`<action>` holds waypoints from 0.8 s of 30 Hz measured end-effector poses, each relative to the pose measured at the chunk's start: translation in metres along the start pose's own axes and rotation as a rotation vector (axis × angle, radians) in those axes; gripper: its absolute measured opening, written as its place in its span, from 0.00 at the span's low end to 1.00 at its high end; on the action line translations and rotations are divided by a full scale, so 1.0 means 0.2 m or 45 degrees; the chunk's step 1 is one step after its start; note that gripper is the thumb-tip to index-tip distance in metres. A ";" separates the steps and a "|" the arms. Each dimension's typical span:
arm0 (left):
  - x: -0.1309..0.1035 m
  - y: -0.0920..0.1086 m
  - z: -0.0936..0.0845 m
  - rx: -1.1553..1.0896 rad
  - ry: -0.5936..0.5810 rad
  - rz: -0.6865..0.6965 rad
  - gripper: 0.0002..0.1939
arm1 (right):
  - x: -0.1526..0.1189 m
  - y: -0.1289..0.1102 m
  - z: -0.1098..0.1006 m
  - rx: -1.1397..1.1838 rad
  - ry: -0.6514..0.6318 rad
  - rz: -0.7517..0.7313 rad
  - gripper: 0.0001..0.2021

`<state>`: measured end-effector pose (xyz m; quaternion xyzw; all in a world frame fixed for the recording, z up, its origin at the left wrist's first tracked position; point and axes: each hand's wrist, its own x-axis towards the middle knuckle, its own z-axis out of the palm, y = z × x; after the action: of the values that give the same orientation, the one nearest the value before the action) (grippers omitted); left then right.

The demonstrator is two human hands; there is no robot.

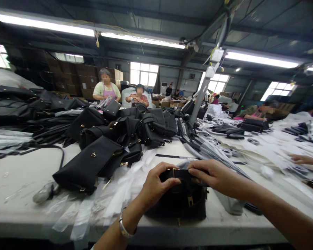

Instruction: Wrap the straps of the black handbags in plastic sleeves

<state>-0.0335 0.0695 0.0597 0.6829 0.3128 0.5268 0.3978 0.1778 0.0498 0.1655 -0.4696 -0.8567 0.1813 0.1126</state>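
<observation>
A black handbag with gold fittings (182,205) sits at the table's front edge, below my hands. My left hand (159,182), with a bangle at the wrist, pinches the strap at a gold buckle between thumb and fingers. From the right, my right hand (211,175) grips the same black strap (184,174) a little further along. Part of the bag's top is in shadow. To the left lies a black bag with a gold clasp (90,163), beside a heap of similar bags (151,125).
White wrapping strips (130,184) cover the table (21,184) left of the bag. A slanted metal post (199,100) rises beyond my hands. Wrapped straps (211,152) run diagonally behind them. Several people sit or stand farther back; another person's hand (304,159) reaches in at right.
</observation>
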 end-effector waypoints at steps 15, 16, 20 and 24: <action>-0.05 0.00 -0.09 -0.309 0.041 -0.158 0.15 | 0.07 0.01 0.15 -0.440 0.390 -0.389 0.11; -0.05 -0.03 -0.13 -0.352 0.127 -0.204 0.15 | 0.07 0.03 0.14 -0.405 0.387 -0.359 0.11; -0.11 -0.22 -0.35 -0.674 0.639 -0.479 0.11 | 0.04 0.09 0.11 -0.239 0.354 -0.181 0.11; -0.18 -0.31 -0.49 -0.798 0.854 -0.612 0.17 | 0.05 0.09 0.09 -0.144 0.285 -0.045 0.11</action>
<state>-0.1376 0.0897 0.0020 0.2336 0.3983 0.6789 0.5709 0.1801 0.0632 0.1425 -0.4773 -0.8557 0.0772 0.1842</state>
